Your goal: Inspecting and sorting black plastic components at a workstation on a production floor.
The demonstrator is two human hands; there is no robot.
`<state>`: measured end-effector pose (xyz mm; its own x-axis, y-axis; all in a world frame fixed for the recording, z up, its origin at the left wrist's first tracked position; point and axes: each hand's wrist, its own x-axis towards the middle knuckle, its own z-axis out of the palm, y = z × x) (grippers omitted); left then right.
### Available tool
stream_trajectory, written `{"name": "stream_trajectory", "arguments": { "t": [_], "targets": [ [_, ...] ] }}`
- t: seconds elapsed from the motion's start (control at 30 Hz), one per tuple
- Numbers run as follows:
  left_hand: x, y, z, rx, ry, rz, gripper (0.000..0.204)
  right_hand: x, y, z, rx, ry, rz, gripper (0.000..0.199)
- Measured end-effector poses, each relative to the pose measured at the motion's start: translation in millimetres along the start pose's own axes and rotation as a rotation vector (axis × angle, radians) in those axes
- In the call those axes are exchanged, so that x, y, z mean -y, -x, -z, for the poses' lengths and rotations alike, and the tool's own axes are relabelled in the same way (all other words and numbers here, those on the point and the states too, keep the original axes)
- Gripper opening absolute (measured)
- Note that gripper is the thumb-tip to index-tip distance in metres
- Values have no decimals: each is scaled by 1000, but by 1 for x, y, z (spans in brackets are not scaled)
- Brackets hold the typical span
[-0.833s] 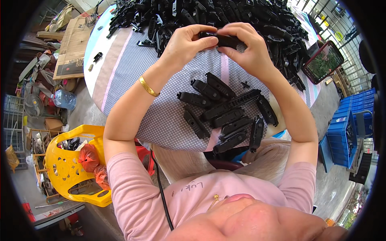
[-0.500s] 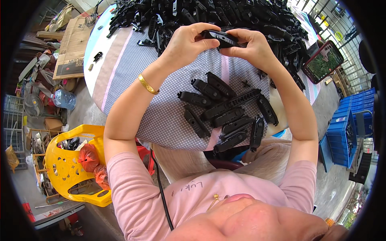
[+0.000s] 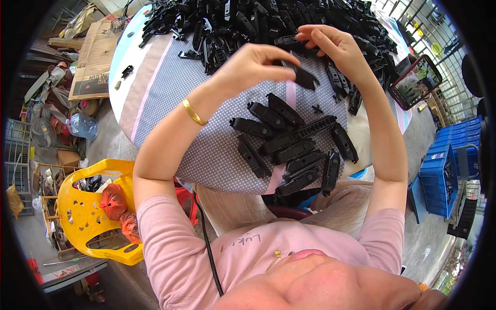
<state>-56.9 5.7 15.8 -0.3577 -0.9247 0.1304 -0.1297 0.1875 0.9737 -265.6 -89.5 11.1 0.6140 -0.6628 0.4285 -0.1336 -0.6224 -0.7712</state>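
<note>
My left hand (image 3: 252, 66) is closed around one end of an elongated black plastic part (image 3: 306, 78), held above the tablecloth and slightly blurred. Farther right, my right hand (image 3: 342, 50) is at the near edge of a big heap of black plastic parts (image 3: 235, 23). Its fingers are loosely bent and apart from the thumb, with dark pieces just behind them; I see nothing gripped. Below both hands, several similar black parts (image 3: 292, 151) lie grouped on the dotted cloth, and a tiny black piece (image 3: 316, 109) rests beside them.
A phone (image 3: 416, 82) stands at the table's right edge. The round table (image 3: 170, 103) has a patterned cloth. To the left are a yellow chair (image 3: 77, 206) with red bags (image 3: 112, 201) and some cardboard (image 3: 93, 67). Blue crates (image 3: 436, 175) stand at right.
Both hands held a black part together before. Now the left hand alone has it and has moved it nearer, while the right hand has let go and shifted slightly right, by the heap.
</note>
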Motion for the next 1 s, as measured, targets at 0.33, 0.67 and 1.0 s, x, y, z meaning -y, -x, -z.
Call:
{"name": "stream_trajectory", "arguments": {
  "t": [0.33, 0.67, 1.0],
  "targets": [
    [-8, 2, 17, 77, -827, -51, 26, -15, -3, -36, -127, 1054, 329, 32],
    [14, -7, 39, -458, -1220, 200, 67, -1, 7, -35, -294, 702, 299, 30],
    [21, -7, 27, -424, -1241, 194, 61, 2, 10, -39, -236, 455, 141, 31]
  ]
}}
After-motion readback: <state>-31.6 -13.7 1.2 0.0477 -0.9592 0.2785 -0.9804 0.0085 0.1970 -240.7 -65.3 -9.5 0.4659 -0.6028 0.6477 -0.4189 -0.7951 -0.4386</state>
